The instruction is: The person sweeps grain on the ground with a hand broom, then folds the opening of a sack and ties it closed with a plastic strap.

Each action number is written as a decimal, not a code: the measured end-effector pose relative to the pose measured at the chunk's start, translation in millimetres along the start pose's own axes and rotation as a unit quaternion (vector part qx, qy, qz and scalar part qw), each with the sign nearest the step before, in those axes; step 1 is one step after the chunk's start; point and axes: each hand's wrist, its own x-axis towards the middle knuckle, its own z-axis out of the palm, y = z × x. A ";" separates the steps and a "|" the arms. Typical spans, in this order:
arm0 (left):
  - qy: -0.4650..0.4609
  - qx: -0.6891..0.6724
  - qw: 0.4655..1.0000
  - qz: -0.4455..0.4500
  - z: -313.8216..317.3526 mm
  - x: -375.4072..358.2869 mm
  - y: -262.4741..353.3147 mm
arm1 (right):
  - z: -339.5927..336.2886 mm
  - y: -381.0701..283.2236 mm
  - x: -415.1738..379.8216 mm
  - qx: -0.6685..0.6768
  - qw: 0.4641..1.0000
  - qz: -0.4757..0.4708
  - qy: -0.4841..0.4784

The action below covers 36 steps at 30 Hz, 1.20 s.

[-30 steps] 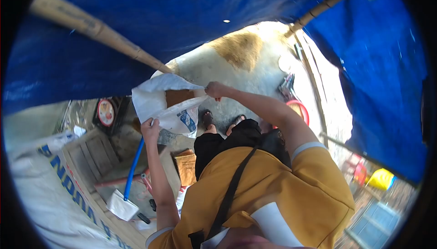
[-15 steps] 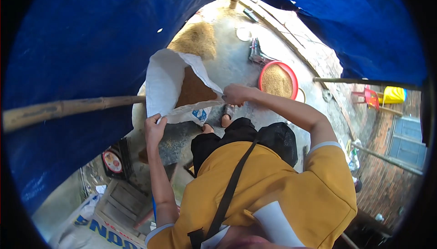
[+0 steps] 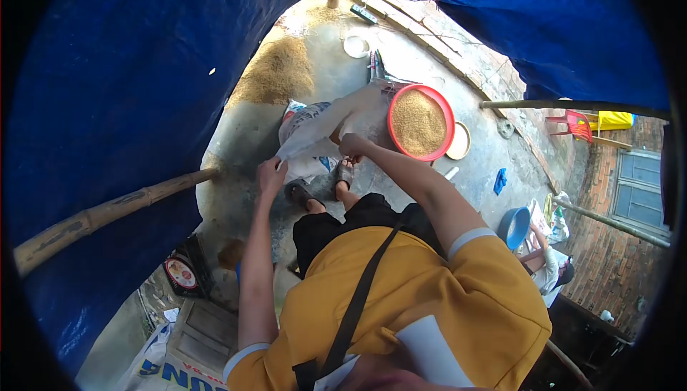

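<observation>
A white woven sack (image 3: pixel 308 144) with printing on its side stands on the floor in front of my feet. My left hand (image 3: pixel 272 175) is closed on the near left edge of its mouth. Closed on the right part of the rim is my right hand (image 3: pixel 353 148). The upper part of the sack stretches away to the right, blurred, toward a red basin (image 3: pixel 451 123) heaped with golden grain (image 3: pixel 418 123). Folds of cloth hide most of the inside of the sack.
A grain pile (image 3: pixel 279 72) lies on the concrete beyond the sack. A round shallow tray (image 3: pixel 460 140) sits beside the basin. Bamboo poles (image 3: pixel 114 216) hold up a blue tarp (image 3: pixel 122 90). Another person (image 3: pixel 547 269) is at the right near a blue basin (image 3: pixel 514 228).
The sack's mouth, wide open before with brown contents showing, has flattened and swung to the right. Both hands keep hold of its rim. The view has shifted, bringing another person into sight.
</observation>
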 end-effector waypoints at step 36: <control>0.154 -0.489 0.742 -0.432 -14.9 -85.6 -15.0 | 4.8 -94.2 -56.6 -0.050 0.992 -0.119 0.001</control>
